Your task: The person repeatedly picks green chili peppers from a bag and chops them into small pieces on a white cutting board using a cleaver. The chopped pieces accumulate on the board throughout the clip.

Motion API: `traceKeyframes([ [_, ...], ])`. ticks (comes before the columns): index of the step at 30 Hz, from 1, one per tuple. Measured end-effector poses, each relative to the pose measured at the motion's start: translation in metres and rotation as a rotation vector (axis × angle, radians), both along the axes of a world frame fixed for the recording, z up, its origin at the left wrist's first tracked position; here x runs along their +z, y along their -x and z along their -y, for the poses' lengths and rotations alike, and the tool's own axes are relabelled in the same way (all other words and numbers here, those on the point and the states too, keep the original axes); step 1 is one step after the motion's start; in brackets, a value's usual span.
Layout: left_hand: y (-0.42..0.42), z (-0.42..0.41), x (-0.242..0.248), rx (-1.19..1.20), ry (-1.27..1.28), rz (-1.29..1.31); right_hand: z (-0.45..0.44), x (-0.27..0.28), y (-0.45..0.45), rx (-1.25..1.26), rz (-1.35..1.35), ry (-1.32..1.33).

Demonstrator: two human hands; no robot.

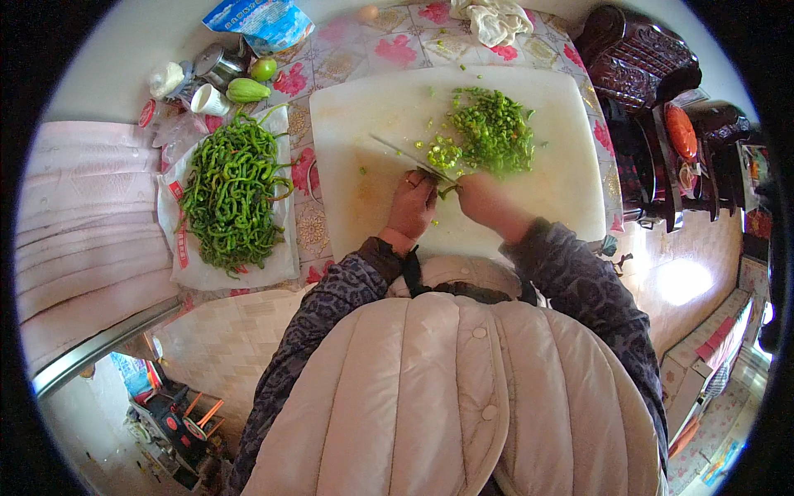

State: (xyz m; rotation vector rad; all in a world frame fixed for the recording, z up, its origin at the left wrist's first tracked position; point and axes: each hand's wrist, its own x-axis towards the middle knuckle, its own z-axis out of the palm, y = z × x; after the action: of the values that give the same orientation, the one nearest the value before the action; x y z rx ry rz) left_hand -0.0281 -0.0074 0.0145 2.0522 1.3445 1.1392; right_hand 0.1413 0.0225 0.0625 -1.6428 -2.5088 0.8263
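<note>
My right hand [493,208], slightly blurred, grips a kitchen knife [406,155] whose thin blade points away to the upper left. Close against the blade, my left hand [412,201] has its fingers curled down over a green chili pepper [446,191], mostly hidden between the two hands. Both hands are above a large white cutting board [384,99]. Just beyond the blade lie fresh pale-green pepper rings [441,153]. A larger heap of chopped green pepper [493,130] spreads behind them, with a few bits scattered around.
Left of the board, a heap of long wrinkled green chili peppers [236,192] lies on a white plastic bag [282,248]. Behind it stand a white cup [209,100], a green squash [247,90] and a metal pot [218,65]. A crumpled cloth [496,22] sits at the back of the floral tablecloth [310,229].
</note>
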Motion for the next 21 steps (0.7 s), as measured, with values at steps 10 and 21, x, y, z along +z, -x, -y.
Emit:
traceKeyframes([
  [10, -0.017, 0.009, 0.013, 0.279, -0.01, -0.085, 0.019, 0.039, -0.028, -0.254, -0.261, -0.082],
  [21, -0.032, -0.001, 0.002, 0.096, 0.05, 0.01, 0.034, 0.057, -0.043, -0.173, -0.036, 0.023],
])
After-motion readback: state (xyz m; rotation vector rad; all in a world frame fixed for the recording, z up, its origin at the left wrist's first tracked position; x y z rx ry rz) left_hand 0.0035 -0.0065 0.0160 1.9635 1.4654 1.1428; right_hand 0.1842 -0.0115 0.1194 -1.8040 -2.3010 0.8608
